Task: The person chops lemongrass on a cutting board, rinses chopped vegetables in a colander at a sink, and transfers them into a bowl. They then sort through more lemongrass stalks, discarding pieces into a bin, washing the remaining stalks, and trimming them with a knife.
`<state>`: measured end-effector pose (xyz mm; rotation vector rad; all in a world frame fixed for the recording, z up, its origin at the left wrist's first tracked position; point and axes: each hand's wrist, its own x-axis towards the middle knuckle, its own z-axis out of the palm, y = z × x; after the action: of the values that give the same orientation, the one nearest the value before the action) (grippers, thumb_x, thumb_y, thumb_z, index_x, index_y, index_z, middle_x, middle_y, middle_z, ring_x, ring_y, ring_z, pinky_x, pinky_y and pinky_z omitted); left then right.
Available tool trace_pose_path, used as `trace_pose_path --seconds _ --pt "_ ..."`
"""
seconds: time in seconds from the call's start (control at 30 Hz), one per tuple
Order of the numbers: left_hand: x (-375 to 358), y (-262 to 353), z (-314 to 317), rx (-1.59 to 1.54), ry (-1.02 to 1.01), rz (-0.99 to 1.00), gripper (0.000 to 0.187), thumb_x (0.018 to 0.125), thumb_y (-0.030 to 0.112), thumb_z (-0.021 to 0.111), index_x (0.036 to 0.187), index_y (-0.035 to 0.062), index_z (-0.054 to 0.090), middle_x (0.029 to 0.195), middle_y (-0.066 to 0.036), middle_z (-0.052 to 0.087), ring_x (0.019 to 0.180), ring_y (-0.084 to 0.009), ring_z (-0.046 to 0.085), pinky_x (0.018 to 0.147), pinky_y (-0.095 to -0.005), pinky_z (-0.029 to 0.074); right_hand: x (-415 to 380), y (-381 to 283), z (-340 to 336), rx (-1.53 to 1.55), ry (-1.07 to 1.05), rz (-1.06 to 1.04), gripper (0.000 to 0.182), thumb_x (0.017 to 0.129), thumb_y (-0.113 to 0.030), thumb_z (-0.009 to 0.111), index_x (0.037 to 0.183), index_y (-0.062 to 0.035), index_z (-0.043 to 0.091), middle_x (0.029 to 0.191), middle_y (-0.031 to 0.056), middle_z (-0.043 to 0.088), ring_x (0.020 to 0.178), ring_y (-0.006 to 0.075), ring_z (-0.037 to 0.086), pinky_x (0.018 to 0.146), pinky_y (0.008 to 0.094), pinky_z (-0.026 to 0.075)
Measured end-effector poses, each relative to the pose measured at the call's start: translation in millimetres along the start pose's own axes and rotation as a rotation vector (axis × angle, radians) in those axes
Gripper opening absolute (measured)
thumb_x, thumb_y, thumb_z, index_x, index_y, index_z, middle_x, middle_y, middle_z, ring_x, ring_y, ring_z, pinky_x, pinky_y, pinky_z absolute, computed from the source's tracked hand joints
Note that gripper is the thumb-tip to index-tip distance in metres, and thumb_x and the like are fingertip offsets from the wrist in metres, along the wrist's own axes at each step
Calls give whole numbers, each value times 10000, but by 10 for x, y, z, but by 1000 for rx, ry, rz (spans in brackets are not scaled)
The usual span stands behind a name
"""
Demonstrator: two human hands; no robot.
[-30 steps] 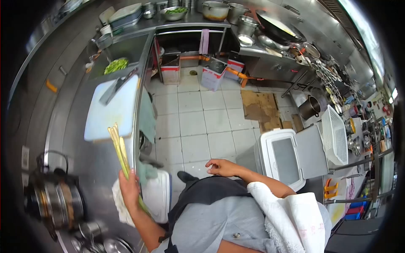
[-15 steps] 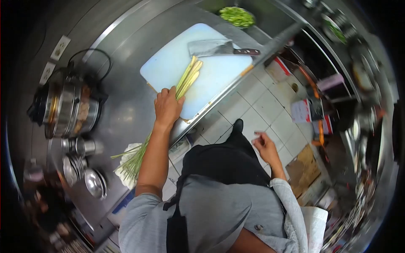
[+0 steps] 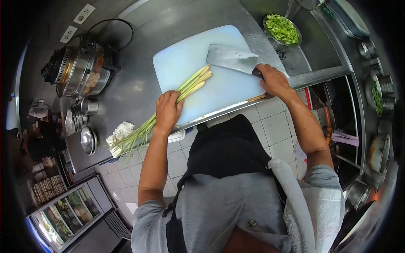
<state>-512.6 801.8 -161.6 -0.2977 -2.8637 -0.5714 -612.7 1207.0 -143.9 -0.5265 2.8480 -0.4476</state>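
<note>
My left hand (image 3: 168,110) is closed around a bundle of lemongrass stalks (image 3: 195,82) at the left edge of the white cutting board (image 3: 230,92). The pale, thick ends lie on the board, while the thin green leaves trail past my wrist and over the counter's front edge. At the board's right side, my right hand (image 3: 273,80) grips the dark handle of a cleaver (image 3: 232,58). Its wide blade rests flat on the board, apart from the stalk ends. Part of the handle is hidden by my fingers.
A crumpled white cloth (image 3: 121,134) sits under the leaves. Metal bowls (image 3: 87,140) and a glass-walled electric cooker (image 3: 84,75) stand on the left of the steel counter (image 3: 130,86). A bowl of chopped greens (image 3: 282,29) sits in the sink at the back right.
My right hand has come up from beside my body and taken hold of the cleaver's handle. My left hand stays on the lemongrass. The camera view has shifted.
</note>
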Motion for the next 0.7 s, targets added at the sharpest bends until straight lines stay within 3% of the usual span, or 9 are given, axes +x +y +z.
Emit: trace_pose_path --seconds 0.2,0.27,0.3,0.37,0.43,0.63,0.7 --pt "-15 65 53 17 89 19 302 838 116 723 1132 83 660 1238 -151 621 1135 -332 571 963 -441 425 27 -448 21 438 -33 104 523 899 -116 571 1406 -157 453 1059 260 669 1013 435 647 877 519 508" --pt "86 68 131 -7 100 65 294 834 105 722 1121 82 663 1237 -150 623 1133 -327 574 962 -440 427 -17 -687 229 340 33 -12 491 919 -124 545 1399 -134 445 1056 273 664 1024 462 637 897 521 503" --pt "146 85 172 -23 100 78 284 836 107 721 1113 76 666 1229 -150 627 1124 -333 579 965 -439 429 -39 -835 209 441 -33 -14 475 922 -128 536 1388 -119 444 1084 283 656 1039 460 634 916 514 497" --pt "191 90 199 -33 98 74 264 841 110 720 1096 63 671 1213 -150 635 1105 -344 589 972 -437 433 -105 -1106 17 511 -197 0 460 935 -172 551 1380 -119 446 1129 274 655 1061 450 631 942 497 491" --pt "230 94 186 -48 87 78 251 829 97 724 1069 59 665 1192 -141 639 1093 -336 591 948 -436 438 -143 -1067 43 451 -148 -130 457 947 -195 561 1383 -126 445 1107 247 670 1037 442 643 911 490 501" --pt "273 45 213 -59 102 108 253 798 98 738 1034 64 656 1172 -126 637 1063 -317 589 910 -429 443 -197 -1240 -23 587 -112 218 459 950 -188 592 1383 -132 450 1069 207 680 972 371 675 852 440 510" --pt "293 17 242 -57 105 106 257 789 103 746 1026 62 654 1170 -124 636 1052 -317 589 904 -428 445 -193 -1232 132 654 -150 148 471 948 -194 608 1387 -132 450 1025 178 675 918 322 674 831 409 513"
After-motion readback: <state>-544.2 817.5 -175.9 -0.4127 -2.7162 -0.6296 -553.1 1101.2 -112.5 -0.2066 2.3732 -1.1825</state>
